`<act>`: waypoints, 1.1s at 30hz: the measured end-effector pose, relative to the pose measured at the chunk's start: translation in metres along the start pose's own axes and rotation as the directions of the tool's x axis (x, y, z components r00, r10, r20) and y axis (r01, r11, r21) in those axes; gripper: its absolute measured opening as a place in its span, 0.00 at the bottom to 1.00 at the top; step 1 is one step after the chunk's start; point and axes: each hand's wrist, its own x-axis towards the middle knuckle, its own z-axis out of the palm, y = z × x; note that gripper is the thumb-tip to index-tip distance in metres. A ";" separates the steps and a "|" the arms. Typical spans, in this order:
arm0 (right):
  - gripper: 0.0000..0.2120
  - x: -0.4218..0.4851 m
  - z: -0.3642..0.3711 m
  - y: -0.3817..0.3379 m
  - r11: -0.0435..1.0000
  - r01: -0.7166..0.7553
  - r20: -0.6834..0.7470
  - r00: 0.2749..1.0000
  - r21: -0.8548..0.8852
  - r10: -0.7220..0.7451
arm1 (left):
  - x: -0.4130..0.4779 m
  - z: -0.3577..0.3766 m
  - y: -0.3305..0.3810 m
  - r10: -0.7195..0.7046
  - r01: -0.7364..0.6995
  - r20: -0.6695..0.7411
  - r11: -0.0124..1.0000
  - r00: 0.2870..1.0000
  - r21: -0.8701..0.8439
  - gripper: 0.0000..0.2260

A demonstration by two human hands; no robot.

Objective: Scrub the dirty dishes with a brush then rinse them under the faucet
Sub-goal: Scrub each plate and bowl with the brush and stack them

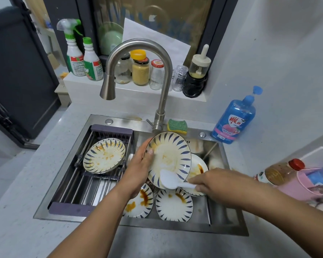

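Right hand (214,185) pinches a white plastic brush (168,180), its head on the tilted blue-striped ceramic plate (168,149) that the left hand (138,168) grips by the rim over the steel sink (226,218). Scrubbing looks underway; orange stains show, so more strokes seem needed before rinsing.

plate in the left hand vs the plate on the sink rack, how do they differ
The held plate stands tilted up, its rim gripped by the left hand, brush against it; the rack plate lies far flatter, untouched. The held plate's centre looks mostly pale; the rack plate's has orange smears. Both are cream with blue rim strokes.
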 end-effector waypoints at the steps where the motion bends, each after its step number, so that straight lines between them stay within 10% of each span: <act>1: 0.15 0.000 0.001 -0.004 0.997 0.026 0.002 1.000 0.070 -0.026 | 0.000 0.003 -0.001 -0.022 0.021 -0.016 0.999 1.000 -0.044 0.18; 11: 0.16 0.005 0.010 -0.027 0.984 0.078 -0.257 0.966 0.163 -0.034 | -0.012 0.022 -0.007 -0.433 0.385 0.056 0.728 0.900 -0.568 0.32; 21: 0.26 0.002 -0.015 -0.017 0.976 -0.191 -0.286 0.946 -0.100 0.156 | -0.009 0.016 -0.008 -0.305 0.243 -0.037 0.821 0.952 -0.516 0.16; 26: 0.16 -0.015 -0.008 -0.020 0.997 -0.038 -0.121 0.992 -0.072 0.029 | -0.004 0.005 -0.005 -0.318 0.241 -0.097 0.856 0.943 -0.457 0.17; 33: 0.23 0.020 -0.031 -0.010 0.969 -0.189 -0.317 0.939 -0.159 0.131 | -0.010 0.022 -0.001 -0.341 0.301 -0.037 0.872 0.939 -0.385 0.15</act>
